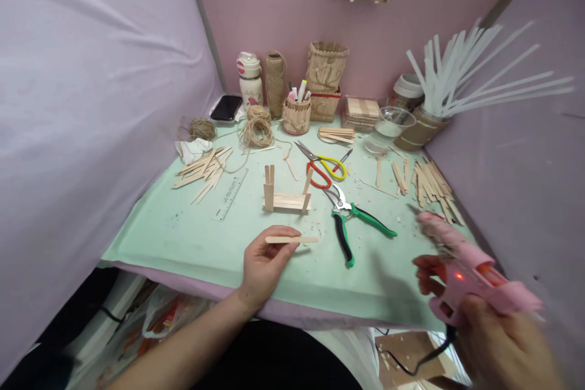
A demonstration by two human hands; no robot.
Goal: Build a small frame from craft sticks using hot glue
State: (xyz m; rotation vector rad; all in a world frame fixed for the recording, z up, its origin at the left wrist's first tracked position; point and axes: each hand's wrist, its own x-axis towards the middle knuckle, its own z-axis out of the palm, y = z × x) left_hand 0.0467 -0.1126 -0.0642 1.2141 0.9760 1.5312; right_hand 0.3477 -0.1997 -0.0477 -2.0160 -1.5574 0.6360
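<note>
My left hand (269,261) pinches a flat wooden craft stick (292,240), held level above the front of the table. On the right, my right hand (479,311) is wrapped round the handle of a pink hot glue gun (475,268); its red light glows and its nozzle points up and left. Just beyond my left hand stands a small craft-stick frame (287,201), with upright sticks at both ends. Green-handled pruning shears (350,213) lie spread between my two hands. Behind them rest scissors (322,167) with one red and one yellow handle.
A clear ruler (232,195) and loose sticks (205,170) lie at left, more sticks (434,186) at right. Along the back are twine (256,128), a bottle (250,82), a pen holder (297,117), a plastic cup (384,134) and white glue sticks (450,73). A cord (427,359) hangs below the glue gun.
</note>
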